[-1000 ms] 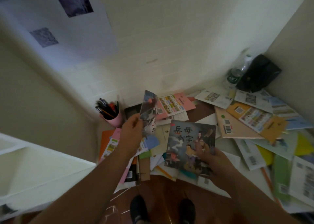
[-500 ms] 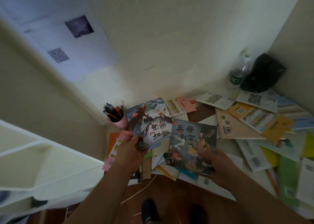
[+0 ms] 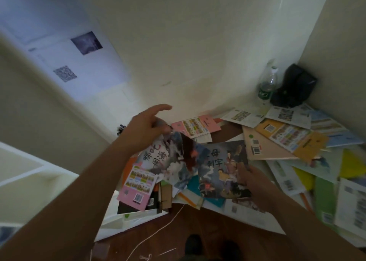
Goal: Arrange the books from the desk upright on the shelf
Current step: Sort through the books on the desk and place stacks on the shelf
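Now swinging the white-and-grey picture book (image 3: 164, 157) down and across, where half a second ago it was standing up facing the camera in the left hand (image 3: 145, 129); now overlapping the left edge of the dark-blue picture book (image 3: 221, 167). Pinching its top corner with thumb and curled fingers, forefinger pointing out straight. Gripping the dark-blue book's right edge, right hand (image 3: 250, 181) clamped on it, both books hovering above the cluttered desk (image 3: 225, 131). Likely stacking the two into one handful before carrying to the white shelf (image 3: 29, 173) at left. Counting: two books in hand, well over a dozen more lying flat, one water bottle (image 3: 267, 86), one black bag (image 3: 293, 86), none visible on the shelf.
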Action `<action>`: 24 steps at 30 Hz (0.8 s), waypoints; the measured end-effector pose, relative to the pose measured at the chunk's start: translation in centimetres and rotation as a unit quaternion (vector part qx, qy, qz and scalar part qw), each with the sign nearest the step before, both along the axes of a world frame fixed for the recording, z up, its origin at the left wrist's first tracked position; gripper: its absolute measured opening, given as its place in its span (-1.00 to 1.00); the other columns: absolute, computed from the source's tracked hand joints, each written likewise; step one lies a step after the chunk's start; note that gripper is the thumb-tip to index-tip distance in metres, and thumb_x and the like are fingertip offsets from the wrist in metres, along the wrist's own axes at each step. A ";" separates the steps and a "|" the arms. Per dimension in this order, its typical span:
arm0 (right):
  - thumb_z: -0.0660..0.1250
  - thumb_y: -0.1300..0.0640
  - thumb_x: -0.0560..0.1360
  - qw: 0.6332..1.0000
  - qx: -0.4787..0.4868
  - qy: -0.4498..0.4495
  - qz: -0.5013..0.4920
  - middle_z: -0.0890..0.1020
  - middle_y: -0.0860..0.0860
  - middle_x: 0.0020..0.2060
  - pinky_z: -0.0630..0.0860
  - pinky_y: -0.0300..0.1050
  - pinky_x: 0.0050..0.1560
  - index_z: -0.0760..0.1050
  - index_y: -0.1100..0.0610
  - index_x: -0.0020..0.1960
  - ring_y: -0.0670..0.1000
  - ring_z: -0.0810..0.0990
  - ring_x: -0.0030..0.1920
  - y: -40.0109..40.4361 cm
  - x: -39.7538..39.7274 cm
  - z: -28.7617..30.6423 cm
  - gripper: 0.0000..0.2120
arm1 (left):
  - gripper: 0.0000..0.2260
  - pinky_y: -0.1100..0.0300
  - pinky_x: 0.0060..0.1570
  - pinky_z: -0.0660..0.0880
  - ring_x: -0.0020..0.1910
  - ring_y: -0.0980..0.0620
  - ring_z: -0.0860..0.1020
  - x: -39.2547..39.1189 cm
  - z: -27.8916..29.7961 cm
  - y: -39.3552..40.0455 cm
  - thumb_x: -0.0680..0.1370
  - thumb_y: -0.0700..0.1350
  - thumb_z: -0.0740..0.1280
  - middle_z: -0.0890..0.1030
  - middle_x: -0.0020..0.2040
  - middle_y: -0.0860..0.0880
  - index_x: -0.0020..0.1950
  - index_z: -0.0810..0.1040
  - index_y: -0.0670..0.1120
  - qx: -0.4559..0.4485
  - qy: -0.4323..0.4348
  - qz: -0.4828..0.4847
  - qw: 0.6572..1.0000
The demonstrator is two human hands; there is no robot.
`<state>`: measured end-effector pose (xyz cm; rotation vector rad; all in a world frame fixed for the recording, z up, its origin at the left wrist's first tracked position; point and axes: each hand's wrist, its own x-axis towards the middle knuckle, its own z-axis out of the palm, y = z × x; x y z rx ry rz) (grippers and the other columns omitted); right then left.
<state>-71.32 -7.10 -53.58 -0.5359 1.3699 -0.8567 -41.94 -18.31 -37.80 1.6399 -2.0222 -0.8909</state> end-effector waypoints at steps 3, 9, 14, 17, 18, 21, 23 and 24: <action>0.11 -0.13 0.74 0.997 -0.017 0.047 0.059 0.77 0.10 -0.12 0.67 0.06 -0.04 0.61 0.14 0.15 0.07 0.77 -0.11 -0.7 1.0 1.3 -0.58 | -0.41 0.18 0.05 0.55 0.02 0.31 0.60 -2.4 0.0 -1.5 0.51 -0.05 0.55 0.69 -0.10 0.25 0.44 0.41 0.33 0.055 -0.095 -0.124 0.986; 0.34 -0.01 0.66 0.983 -0.082 0.062 0.155 0.76 0.14 0.01 0.69 0.12 0.12 0.63 0.20 0.18 0.13 0.75 0.04 -0.8 3.5 2.6 -0.71 | -0.35 0.29 -0.08 0.50 -0.15 0.45 0.53 -7.4 -4.2 -0.7 0.43 -0.02 0.62 0.52 -0.17 0.48 0.46 0.45 0.22 0.066 -0.104 -0.269 0.955; 0.52 0.20 0.54 0.991 -0.079 0.059 0.089 0.76 0.07 0.07 0.64 0.24 0.21 0.63 0.14 0.21 0.12 0.75 0.10 0.1 4.8 1.9 -0.75 | -0.52 0.06 0.14 0.63 -0.01 0.28 0.66 -7.4 -6.8 -0.5 0.57 -0.06 0.48 0.68 0.08 0.20 0.43 0.45 0.25 0.019 0.096 -0.150 0.984; 0.45 0.21 0.59 0.999 -0.045 0.006 0.016 0.75 0.14 0.08 0.64 0.30 0.19 0.60 0.19 0.25 0.19 0.75 0.10 0.4 5.0 2.1 -0.76 | -0.71 0.01 0.23 0.60 0.15 0.21 0.62 -4.6 -8.8 -1.3 0.64 -0.05 0.40 0.64 0.17 0.18 0.33 0.50 0.21 -0.023 0.205 0.017 0.978; 0.42 0.19 0.62 0.999 -0.033 -0.001 -0.009 0.75 0.14 0.09 0.64 0.31 0.19 0.58 0.20 0.27 0.19 0.75 0.09 0.4 5.1 2.2 -0.76 | -0.71 0.00 0.24 0.58 0.18 0.18 0.60 -3.5 -9.5 -1.3 0.65 -0.02 0.38 0.61 0.22 0.14 0.35 0.48 0.19 0.000 0.224 0.060 0.973; 0.33 0.09 0.66 0.997 -0.018 -0.015 -0.069 0.75 0.14 0.10 0.67 0.27 0.13 0.56 0.16 0.29 0.19 0.75 0.07 0.0 5.7 2.5 -0.75 | -0.46 0.01 0.13 0.59 0.21 0.00 0.62 -1.5 -11.7 -0.1 0.59 0.14 0.44 0.56 0.36 -0.02 0.52 0.34 0.16 0.218 0.308 0.137 0.916; 0.28 0.02 0.69 0.993 0.000 -0.036 -0.111 0.76 0.13 0.04 0.71 0.26 0.00 0.55 0.13 0.27 0.21 0.76 0.03 -0.4 6.5 2.7 -0.76 | -0.33 -0.07 0.05 0.62 0.12 -0.12 0.68 -0.5 -13.1 1.6 0.49 0.22 0.50 0.60 0.35 -0.12 0.54 0.35 0.14 0.345 0.354 0.128 0.860; 0.25 -0.01 0.70 0.991 0.011 -0.040 -0.128 0.77 0.12 0.02 0.72 0.25 -0.04 0.54 0.12 0.27 0.22 0.76 0.01 -0.5 6.9 2.8 -0.74 | -0.40 -0.10 0.06 0.61 0.12 -0.16 0.69 -0.1 -13.5 2.3 0.51 0.19 0.47 0.62 0.35 -0.16 0.51 0.41 0.10 0.388 0.374 0.095 0.837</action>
